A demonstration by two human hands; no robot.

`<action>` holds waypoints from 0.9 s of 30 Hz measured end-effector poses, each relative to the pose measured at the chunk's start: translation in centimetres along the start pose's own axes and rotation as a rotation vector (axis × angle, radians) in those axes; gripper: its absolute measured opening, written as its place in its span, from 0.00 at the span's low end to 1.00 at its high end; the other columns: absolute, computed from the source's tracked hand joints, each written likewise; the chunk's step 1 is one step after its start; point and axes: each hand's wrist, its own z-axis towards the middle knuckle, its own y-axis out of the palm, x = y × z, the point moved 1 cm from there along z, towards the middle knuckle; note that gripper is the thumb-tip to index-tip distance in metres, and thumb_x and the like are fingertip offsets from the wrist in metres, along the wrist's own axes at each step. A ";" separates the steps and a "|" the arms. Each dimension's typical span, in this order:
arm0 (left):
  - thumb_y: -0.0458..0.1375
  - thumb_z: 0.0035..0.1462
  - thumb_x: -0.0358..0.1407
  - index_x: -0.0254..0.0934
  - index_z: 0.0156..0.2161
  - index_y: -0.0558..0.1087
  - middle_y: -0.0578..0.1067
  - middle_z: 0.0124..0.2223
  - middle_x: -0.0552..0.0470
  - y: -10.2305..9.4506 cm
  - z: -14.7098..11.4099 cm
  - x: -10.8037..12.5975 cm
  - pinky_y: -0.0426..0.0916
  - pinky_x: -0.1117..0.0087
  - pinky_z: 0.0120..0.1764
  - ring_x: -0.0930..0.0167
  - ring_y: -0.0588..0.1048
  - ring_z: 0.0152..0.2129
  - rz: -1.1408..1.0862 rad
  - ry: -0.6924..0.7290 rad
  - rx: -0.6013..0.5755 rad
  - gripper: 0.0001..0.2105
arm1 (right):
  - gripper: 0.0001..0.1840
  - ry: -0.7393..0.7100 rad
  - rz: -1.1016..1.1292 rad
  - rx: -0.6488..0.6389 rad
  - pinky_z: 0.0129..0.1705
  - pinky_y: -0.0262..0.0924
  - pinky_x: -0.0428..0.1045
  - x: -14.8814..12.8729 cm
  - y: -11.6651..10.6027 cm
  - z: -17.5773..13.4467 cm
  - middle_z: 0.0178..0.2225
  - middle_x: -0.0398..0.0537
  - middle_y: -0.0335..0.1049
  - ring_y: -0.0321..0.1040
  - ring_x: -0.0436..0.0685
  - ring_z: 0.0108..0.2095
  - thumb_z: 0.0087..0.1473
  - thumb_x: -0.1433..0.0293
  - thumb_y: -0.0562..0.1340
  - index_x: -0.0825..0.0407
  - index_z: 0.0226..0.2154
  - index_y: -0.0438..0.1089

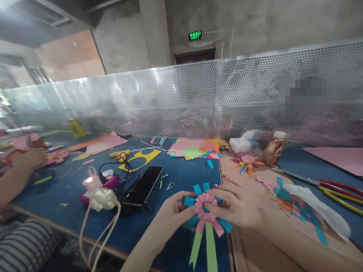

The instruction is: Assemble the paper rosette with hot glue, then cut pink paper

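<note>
Both hands grasp the paper flower (208, 215) at the table's (176, 181) near edge: left hand (172, 213) pinching its left side, right hand (241, 206) pressing on top. Too much pressure could crush or tear the pink petals.

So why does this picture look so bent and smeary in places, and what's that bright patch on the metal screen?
Head view: the wide lens bows the perforated screen and stretches the table's edges; glare from overhead light whitens the screen near its middle; the people behind it are blurred out; the left hand and right hand on the paper flower are slightly soft; shadows are faint.
</note>
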 end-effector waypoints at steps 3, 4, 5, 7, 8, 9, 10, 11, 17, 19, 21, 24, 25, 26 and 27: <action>0.61 0.46 0.39 0.33 0.41 0.67 0.71 0.30 0.53 0.2 0.2 0.2 0.70 0.74 0.27 0.74 0.70 0.26 0.051 0.014 0.075 0.17 | 0.11 0.034 0.012 -0.011 0.47 0.59 0.51 0.2 1.0 -1.0 0.35 0.41 0.70 0.64 0.51 0.38 0.51 0.75 0.60 0.44 0.36 0.70; 0.61 0.47 0.39 0.34 0.41 0.66 0.71 0.29 0.54 0.2 0.2 0.2 0.70 0.73 0.27 0.74 0.70 0.25 0.060 0.018 0.102 0.17 | 0.13 0.068 0.024 -0.049 0.47 0.59 0.53 0.4 1.4 -1.3 0.38 0.44 0.69 0.63 0.52 0.41 0.52 0.76 0.58 0.45 0.39 0.68; 0.60 0.47 0.39 0.34 0.40 0.66 0.70 0.29 0.54 0.1 0.3 0.3 0.71 0.72 0.27 0.74 0.70 0.25 0.067 0.025 0.127 0.16 | 0.15 0.120 0.045 -0.091 0.47 0.60 0.54 0.5 1.8 -1.7 0.41 0.48 0.67 0.61 0.55 0.44 0.53 0.77 0.56 0.47 0.43 0.66; 0.60 0.47 0.39 0.34 0.40 0.66 0.71 0.30 0.54 -0.1 0.2 0.4 0.72 0.70 0.27 0.73 0.71 0.26 0.077 0.039 0.173 0.16 | 0.19 0.258 0.098 -0.191 0.46 0.61 0.56 0.8 2.8 -2.5 0.46 0.55 0.63 0.58 0.59 0.49 0.55 0.75 0.53 0.54 0.50 0.60; 0.60 0.47 0.40 0.35 0.40 0.66 0.71 0.30 0.54 -0.2 0.2 0.4 0.72 0.70 0.28 0.72 0.71 0.27 0.081 0.042 0.201 0.16 | 0.20 0.328 0.119 -0.227 0.46 0.61 0.57 1.0 3.3 -2.9 0.47 0.57 0.62 0.56 0.60 0.50 0.55 0.75 0.52 0.56 0.52 0.57; 0.60 0.47 0.40 0.35 0.41 0.66 0.71 0.31 0.54 -0.4 0.2 0.5 0.72 0.69 0.28 0.72 0.72 0.27 0.085 0.044 0.231 0.16 | 0.21 0.395 0.136 -0.258 0.46 0.61 0.58 1.1 3.8 -3.1 0.47 0.57 0.62 0.57 0.60 0.50 0.55 0.75 0.52 0.58 0.52 0.56; 0.59 0.47 0.41 0.35 0.41 0.66 0.72 0.31 0.53 -0.6 0.2 0.5 0.72 0.69 0.28 0.71 0.72 0.28 0.086 0.051 0.259 0.17 | 0.21 0.453 0.157 -0.289 0.46 0.61 0.58 1.3 4.1 -3.3 0.46 0.57 0.63 0.58 0.60 0.48 0.54 0.76 0.52 0.58 0.52 0.57; 0.59 0.47 0.41 0.35 0.41 0.65 0.72 0.32 0.53 -0.9 0.2 0.5 0.72 0.68 0.29 0.70 0.73 0.29 0.088 0.065 0.283 0.17 | 0.19 0.498 0.188 -0.320 0.46 0.61 0.58 1.5 4.3 -3.4 0.44 0.55 0.65 0.60 0.59 0.46 0.54 0.76 0.52 0.58 0.49 0.60; 0.55 0.50 0.44 0.36 0.41 0.63 0.71 0.34 0.52 -2.3 0.7 -0.4 0.72 0.70 0.25 0.69 0.74 0.28 0.317 0.122 0.355 0.16 | 0.11 0.401 0.416 -0.667 0.46 0.61 0.54 1.7 2.2 -2.6 0.44 0.50 0.65 0.61 0.56 0.47 0.54 0.70 0.55 0.48 0.40 0.70; 0.54 0.51 0.43 0.36 0.41 0.64 0.71 0.32 0.52 -2.4 1.0 -0.8 0.70 0.71 0.23 0.69 0.73 0.27 0.435 0.115 0.345 0.15 | 0.11 0.366 0.405 -0.726 0.46 0.59 0.55 1.3 1.1 -2.7 0.47 0.47 0.63 0.60 0.57 0.49 0.55 0.67 0.55 0.44 0.40 0.70; 0.53 0.51 0.42 0.36 0.40 0.64 0.71 0.31 0.52 -2.3 1.3 -1.1 0.69 0.72 0.22 0.70 0.72 0.26 0.488 0.114 0.325 0.13 | 0.11 0.333 0.372 -0.736 0.44 0.60 0.55 0.5 0.3 -3.3 0.47 0.44 0.64 0.61 0.57 0.48 0.55 0.64 0.55 0.41 0.39 0.70; 0.52 0.52 0.41 0.36 0.41 0.64 0.72 0.32 0.51 -2.0 1.7 -1.2 0.69 0.72 0.25 0.69 0.73 0.27 0.491 0.101 0.316 0.13 | 0.15 0.281 0.269 -0.659 0.40 0.62 0.54 -1.3 -0.5 -4.4 0.44 0.40 0.68 0.65 0.57 0.42 0.51 0.60 0.59 0.41 0.43 0.67; 0.52 0.52 0.40 0.36 0.41 0.64 0.72 0.33 0.50 -1.9 1.8 -1.2 0.69 0.71 0.27 0.69 0.73 0.29 0.504 0.107 0.323 0.13 | 0.17 0.260 0.248 -0.631 0.38 0.62 0.53 -1.9 -0.8 -4.7 0.43 0.39 0.69 0.65 0.56 0.41 0.50 0.59 0.59 0.42 0.44 0.67; 0.52 0.52 0.40 0.36 0.41 0.64 0.73 0.34 0.49 -1.9 1.8 -1.2 0.69 0.70 0.30 0.68 0.74 0.30 0.533 0.120 0.332 0.13 | 0.19 0.244 0.227 -0.602 0.37 0.62 0.52 -2.5 -1.0 -4.9 0.44 0.37 0.69 0.66 0.56 0.41 0.49 0.58 0.60 0.42 0.45 0.66; 0.52 0.52 0.39 0.36 0.41 0.65 0.73 0.34 0.49 -1.9 1.7 -1.1 0.68 0.69 0.32 0.68 0.74 0.32 0.572 0.137 0.338 0.12 | 0.20 0.228 0.214 -0.587 0.36 0.62 0.51 -3.0 -1.3 -4.9 0.44 0.36 0.69 0.66 0.55 0.40 0.49 0.58 0.60 0.42 0.45 0.66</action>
